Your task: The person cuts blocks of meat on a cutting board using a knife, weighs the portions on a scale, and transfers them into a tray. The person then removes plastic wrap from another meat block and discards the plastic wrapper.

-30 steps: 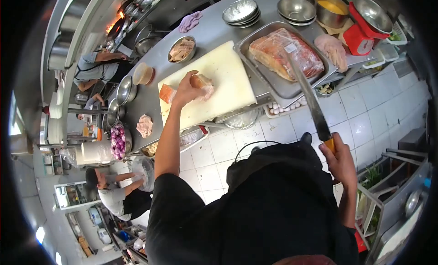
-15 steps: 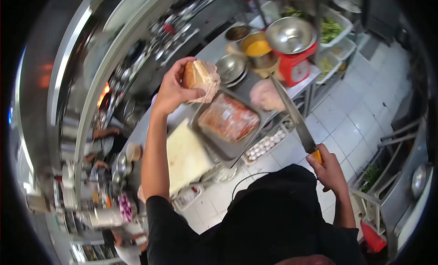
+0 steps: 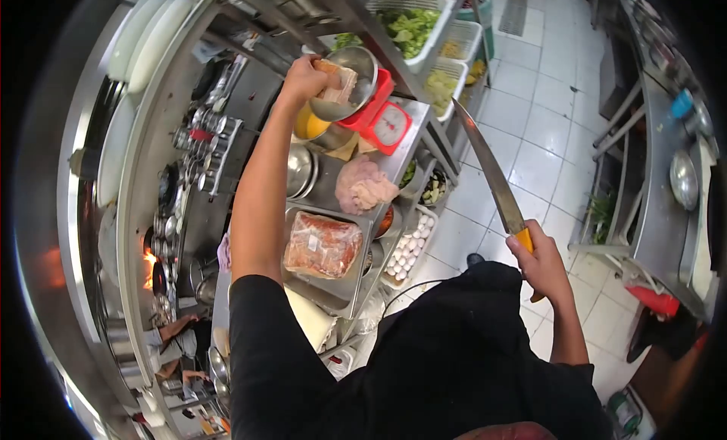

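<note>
My left hand (image 3: 309,79) grips a wrapped orange-brown block (image 3: 337,82) over the metal bowl (image 3: 354,65) on a red scale (image 3: 389,126). My right hand (image 3: 542,264) is wrapped round the yellow handle of a long knife (image 3: 492,175), its blade pointing up and left, clear of the counter. Nearer me, a plastic-wrapped slab of red meat (image 3: 323,244) lies in a metal tray (image 3: 347,290). Pale pink raw meat (image 3: 363,185) sits between that tray and the scale.
A pot of yellow liquid (image 3: 310,125) and stacked bowls (image 3: 300,170) stand beside the scale. A white cutting board (image 3: 310,319) lies at the near end. Eggs (image 3: 409,249) and greens (image 3: 409,29) are right of the counter. Co-workers' arms (image 3: 178,328) show lower left.
My left hand has carried the wrapped block from above the tray to over the scale's bowl. The view has turned toward the right. My right hand still holds the knife.
</note>
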`<state>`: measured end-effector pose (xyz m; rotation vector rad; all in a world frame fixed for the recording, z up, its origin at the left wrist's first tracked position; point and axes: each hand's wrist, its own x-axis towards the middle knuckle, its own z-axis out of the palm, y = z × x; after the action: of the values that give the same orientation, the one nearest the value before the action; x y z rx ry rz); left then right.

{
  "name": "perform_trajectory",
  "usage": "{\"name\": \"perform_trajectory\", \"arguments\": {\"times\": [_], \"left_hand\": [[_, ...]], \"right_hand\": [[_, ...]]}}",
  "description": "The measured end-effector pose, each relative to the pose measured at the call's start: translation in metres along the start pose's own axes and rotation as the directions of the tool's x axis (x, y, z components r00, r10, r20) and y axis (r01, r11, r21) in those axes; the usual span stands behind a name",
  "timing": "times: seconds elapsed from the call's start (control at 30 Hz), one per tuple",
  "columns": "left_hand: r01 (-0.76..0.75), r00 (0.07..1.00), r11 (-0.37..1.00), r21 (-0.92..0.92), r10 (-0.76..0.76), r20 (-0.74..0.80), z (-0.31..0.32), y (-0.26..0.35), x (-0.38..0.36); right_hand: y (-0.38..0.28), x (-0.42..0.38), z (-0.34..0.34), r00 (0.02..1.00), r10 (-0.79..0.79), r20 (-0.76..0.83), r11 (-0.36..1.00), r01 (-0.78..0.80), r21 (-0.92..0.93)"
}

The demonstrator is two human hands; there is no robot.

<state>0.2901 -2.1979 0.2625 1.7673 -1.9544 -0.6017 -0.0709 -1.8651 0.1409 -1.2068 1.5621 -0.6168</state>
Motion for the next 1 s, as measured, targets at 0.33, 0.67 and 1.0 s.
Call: {"name": "perform_trajectory", "arguments": {"times": [0.33, 0.67, 1.0], "left_hand": [[0.032, 0.993, 0.999, -0.04, -0.028, 0.112, 0.051, -0.015, 0.014], [-0.026, 0.99, 0.995, -0.101, 0.039, 0.132, 0.044, 0.009, -0.002], [0.012, 0.983, 1.0, -0.011, -0.01, 0.183, 0.049, -0.009, 0.013]], "right_hand": [[0.009, 0.01, -0.011, 0.998, -0.027, -0.064, 1.0, 0.027, -0.007], [0.012, 0.035, -0.016, 0.999, -0.039, 0.007, 0.998, 0.039, -0.041], [0.012, 0.037, -0.015, 1.0, -0.008, 0.011, 1.0, 0.008, -0.029]]}}
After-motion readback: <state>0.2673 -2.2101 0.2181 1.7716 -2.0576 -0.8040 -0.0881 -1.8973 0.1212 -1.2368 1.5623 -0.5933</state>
